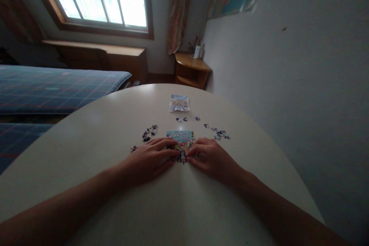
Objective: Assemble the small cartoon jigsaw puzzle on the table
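Observation:
A partly joined jigsaw puzzle (181, 135) with a light-blue top and white lettering lies flat on the round white table (121, 215). My left hand (150, 157) rests over its left side, fingers stretched out and flat. From the right, my right hand (209, 157) reaches the lower right part with thumb and forefinger drawn together at a dark puzzle piece (183, 156) on the bottom edge. Both hands cover parts of the picture. Loose puzzle pieces (148, 133) lie in a cluster beyond my left hand, and further loose pieces (220, 133) are beyond my right.
A printed picture sheet (179, 103) lies at the far side of the table, with a few pieces (185, 119) in front of it. A checked mattress (57, 88) is at the left, a wall (288, 84) at the right. A corner shelf (192, 63) stands behind.

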Tool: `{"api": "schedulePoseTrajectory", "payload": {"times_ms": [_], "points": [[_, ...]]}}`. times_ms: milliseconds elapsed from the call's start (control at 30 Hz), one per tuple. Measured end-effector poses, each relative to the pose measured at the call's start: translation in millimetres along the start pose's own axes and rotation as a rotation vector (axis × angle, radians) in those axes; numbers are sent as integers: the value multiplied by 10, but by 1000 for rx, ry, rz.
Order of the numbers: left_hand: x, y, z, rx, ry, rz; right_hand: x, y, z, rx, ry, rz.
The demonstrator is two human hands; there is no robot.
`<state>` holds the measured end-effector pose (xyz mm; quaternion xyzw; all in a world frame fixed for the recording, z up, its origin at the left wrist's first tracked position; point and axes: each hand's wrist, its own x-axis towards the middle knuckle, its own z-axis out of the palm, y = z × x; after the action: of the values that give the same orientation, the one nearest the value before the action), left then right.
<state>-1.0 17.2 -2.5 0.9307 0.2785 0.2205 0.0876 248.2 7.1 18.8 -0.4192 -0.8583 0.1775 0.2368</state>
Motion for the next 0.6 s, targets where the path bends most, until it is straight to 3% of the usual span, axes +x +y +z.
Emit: {"api": "schedulePoseTrajectory", "payload": {"times_ms": [600], "points": [[0,2,-5,1,-6,8,-11,12,-76,-115,-45,-173]]}}
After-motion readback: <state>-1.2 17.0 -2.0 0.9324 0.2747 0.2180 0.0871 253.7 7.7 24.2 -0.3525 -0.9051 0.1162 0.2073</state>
